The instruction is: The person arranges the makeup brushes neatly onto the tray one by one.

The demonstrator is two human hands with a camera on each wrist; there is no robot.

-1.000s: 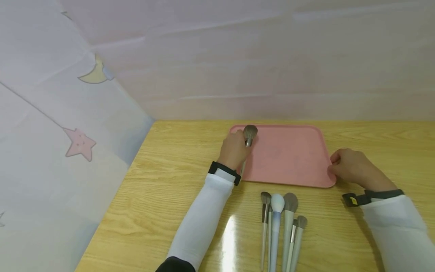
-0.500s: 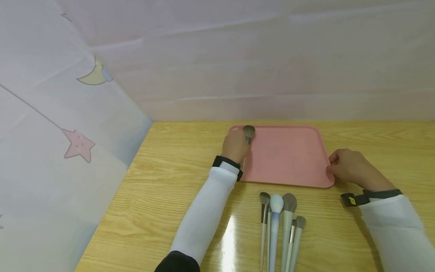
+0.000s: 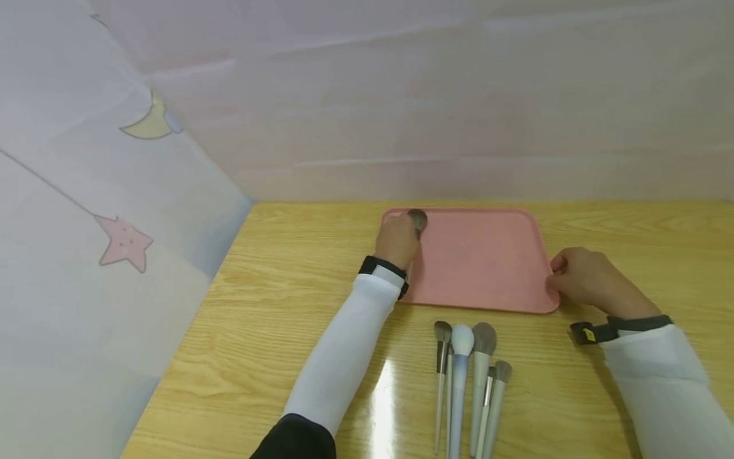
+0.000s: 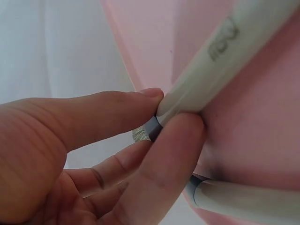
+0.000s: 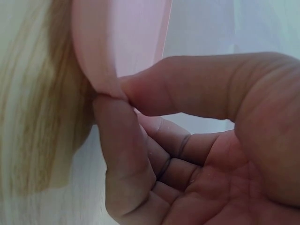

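A pink tray point(image 3: 482, 261) lies on the wooden table. My left hand point(image 3: 395, 242) is over its far left corner and pinches a makeup brush point(image 3: 417, 220) with a grey head. In the left wrist view, thumb and forefinger clamp the brush's pale handle point(image 4: 211, 75) just above the pink tray point(image 4: 253, 140). My right hand point(image 3: 585, 277) is at the tray's near right corner. In the right wrist view, thumb and finger pinch the tray rim point(image 5: 96, 51).
Several more makeup brushes point(image 3: 467, 382) lie side by side on the table point(image 3: 275, 331) in front of the tray, heads toward it. A pale curtain with a star and moon print point(image 3: 123, 242) hangs along the left and behind.
My left hand with the brush has slid a little toward the tray's far left corner. The right hand has kept its hold on the rim.
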